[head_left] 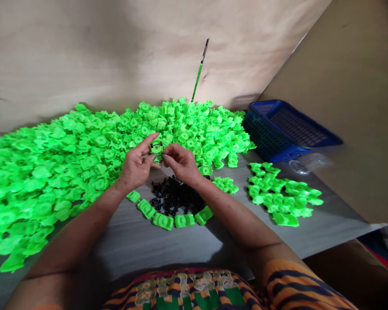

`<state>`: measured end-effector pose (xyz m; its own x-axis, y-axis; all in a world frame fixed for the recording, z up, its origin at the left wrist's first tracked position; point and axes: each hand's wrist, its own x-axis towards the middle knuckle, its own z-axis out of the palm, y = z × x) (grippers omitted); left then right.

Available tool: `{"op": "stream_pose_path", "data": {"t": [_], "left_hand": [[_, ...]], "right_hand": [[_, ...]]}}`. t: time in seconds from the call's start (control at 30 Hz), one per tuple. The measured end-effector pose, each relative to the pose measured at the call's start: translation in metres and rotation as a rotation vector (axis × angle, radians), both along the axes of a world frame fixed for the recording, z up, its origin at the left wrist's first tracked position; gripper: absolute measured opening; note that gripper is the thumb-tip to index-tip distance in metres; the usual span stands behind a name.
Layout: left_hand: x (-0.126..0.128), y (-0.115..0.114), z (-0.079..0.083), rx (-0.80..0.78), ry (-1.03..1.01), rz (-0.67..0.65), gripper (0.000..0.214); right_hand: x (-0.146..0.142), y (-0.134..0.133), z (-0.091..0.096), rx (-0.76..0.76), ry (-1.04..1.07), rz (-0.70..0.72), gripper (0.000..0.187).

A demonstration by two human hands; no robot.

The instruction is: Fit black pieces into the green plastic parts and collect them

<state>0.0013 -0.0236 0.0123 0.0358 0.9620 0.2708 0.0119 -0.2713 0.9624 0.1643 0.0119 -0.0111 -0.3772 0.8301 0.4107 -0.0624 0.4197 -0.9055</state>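
Observation:
My left hand (136, 162) and my right hand (180, 162) meet above the grey table, both pinching one small green plastic piece (156, 148) that has a small black part on it. Just below my hands lies a heap of small black parts (173, 196). An arc of green pieces (163, 220) rings that heap on the near side. A huge pile of the same green pieces (67, 159) spreads across the left and back of the table.
A smaller group of green pieces (283, 193) lies to the right. A blue plastic basket (289, 129) stands at the back right, with a clear plastic item (307, 163) beside it. Cardboard walls (84, 51) close off the back and right. A green stick (199, 71) leans against the back wall.

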Motion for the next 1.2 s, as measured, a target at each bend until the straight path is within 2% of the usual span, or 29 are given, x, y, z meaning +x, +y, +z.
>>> {"op": "stream_pose_path", "data": {"t": [0.2, 0.37, 0.47, 0.6, 0.67, 0.73, 0.83, 0.93, 1.03, 1.13, 1.2], "left_hand": [[-0.001, 0.003, -0.001, -0.011, -0.007, 0.021, 0.073], [-0.006, 0.012, -0.004, -0.112, -0.051, -0.051, 0.082], [-0.012, 0.017, -0.004, -0.185, -0.109, -0.035, 0.080], [-0.014, 0.017, 0.000, -0.214, -0.169, -0.006, 0.076], [-0.013, 0.015, 0.003, -0.200, -0.187, -0.024, 0.077], [-0.011, 0.011, 0.005, -0.175, -0.199, -0.048, 0.078], [-0.010, 0.007, 0.008, -0.138, -0.202, -0.085, 0.076], [-0.007, 0.003, 0.009, -0.088, -0.159, -0.093, 0.074], [-0.003, 0.001, 0.008, 0.002, -0.080, -0.046, 0.071], [0.000, 0.000, 0.006, 0.075, -0.026, -0.042, 0.070], [0.001, 0.001, 0.004, 0.100, -0.006, -0.067, 0.070]], "right_hand": [[-0.005, 0.001, -0.007, -0.067, 0.033, -0.010, 0.045], [-0.002, 0.010, -0.004, -0.076, 0.012, -0.005, 0.047], [0.013, 0.007, 0.017, -0.001, 0.000, -0.089, 0.043], [0.044, -0.028, 0.064, 0.230, 0.064, -0.198, 0.031], [0.055, -0.049, 0.084, 0.337, 0.066, -0.196, 0.033], [0.059, -0.061, 0.094, 0.392, -0.006, -0.153, 0.032], [0.053, -0.054, 0.088, 0.378, -0.176, -0.116, 0.027], [0.042, -0.026, 0.065, 0.292, -0.310, -0.117, 0.021], [0.034, -0.006, 0.044, 0.214, -0.323, -0.124, 0.005], [0.029, 0.001, 0.032, 0.143, -0.248, -0.089, 0.028], [0.027, 0.002, 0.028, 0.080, -0.203, -0.041, 0.036]]}}
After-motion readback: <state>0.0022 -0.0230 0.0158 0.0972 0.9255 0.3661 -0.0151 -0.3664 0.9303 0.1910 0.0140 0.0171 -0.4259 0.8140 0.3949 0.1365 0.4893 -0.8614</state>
